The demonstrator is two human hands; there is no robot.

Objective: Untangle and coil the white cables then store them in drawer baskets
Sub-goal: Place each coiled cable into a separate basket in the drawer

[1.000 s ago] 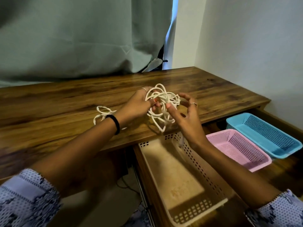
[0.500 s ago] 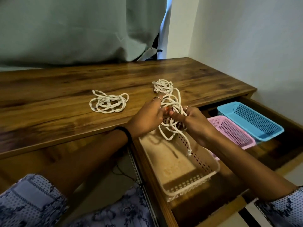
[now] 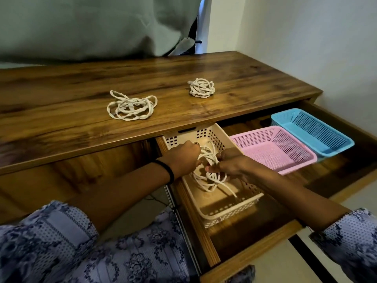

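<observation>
Hanging in loose loops between both hands, a white cable [image 3: 210,176] is sitting inside the white basket [image 3: 230,213] at the left end of the open drawer [image 3: 253,250], its lower turns touching or nearly touching the basket floor and one free end trailing toward the basket's near wall. The left hand [image 3: 183,158] is curling its fingers around the upper loops, so its grip is holding the cable; a dark band is circling that wrist. The right hand [image 3: 228,164] is pinching the same bundle from the other side, thumb and fingers closing on the strands (a ring is showing on one finger), so this grip too is holding the cable. Both hands are reaching down into the basket, just beside each other.

Beside the white basket a pink basket [image 3: 285,168] is sitting, and beyond that a blue basket [image 3: 330,148], all three lying in a row in the drawer.

Above, on the wooden worktop [image 3: 61,123], two more white cables are lying: a loose flat coil [image 3: 131,108] toward the left and a smaller, tighter coil [image 3: 202,88] further right, well apart from each other. A grey-green curtain [image 3: 91,27] is hanging behind the worktop, and a pale wall [image 3: 306,37] is standing to the right. Patterned blue sleeves [image 3: 51,231] are covering both upper arms.
</observation>
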